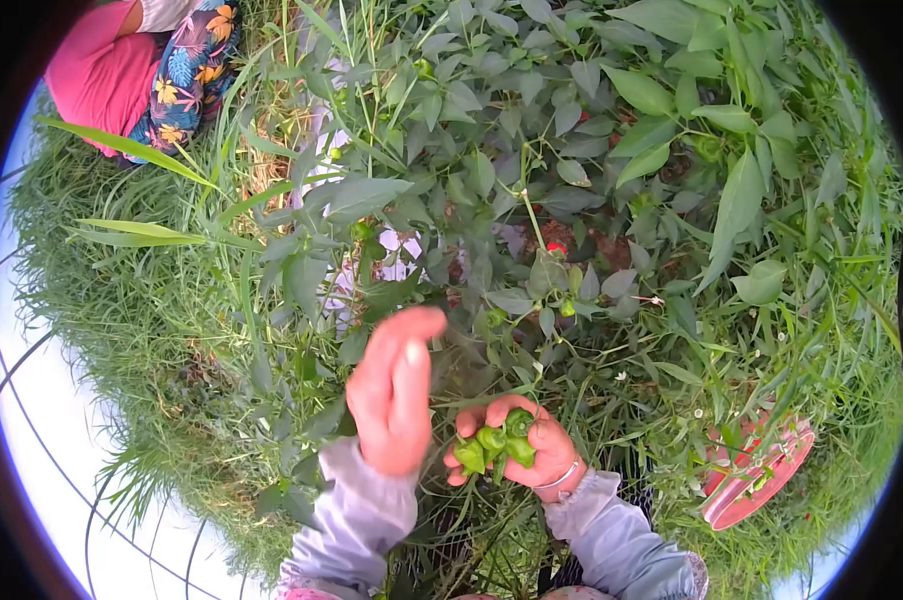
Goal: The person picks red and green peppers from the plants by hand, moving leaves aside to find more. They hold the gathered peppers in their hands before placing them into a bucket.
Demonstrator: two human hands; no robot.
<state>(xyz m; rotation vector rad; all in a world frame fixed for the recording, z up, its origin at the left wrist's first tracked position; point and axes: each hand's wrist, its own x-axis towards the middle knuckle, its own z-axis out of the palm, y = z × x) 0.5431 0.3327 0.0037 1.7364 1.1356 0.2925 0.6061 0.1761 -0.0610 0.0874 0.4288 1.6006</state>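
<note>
My right hand, a band round its wrist, is curled round several small green peppers, held palm up just above the grass. To its left, my left hand is raised with fingers stretched toward the pepper plants; it is slightly smeared by motion and nothing shows in it. Ahead of both hands, a red pepper hangs among the leaves. A small green pepper is just below it. Parts of the fingers on both hands are hidden.
A pink-red container with red and green bits in it stands tilted in the grass at right. Another person in pink and flower-patterned clothing is at upper left. Tall grass and pale ground sheeting surround the plants.
</note>
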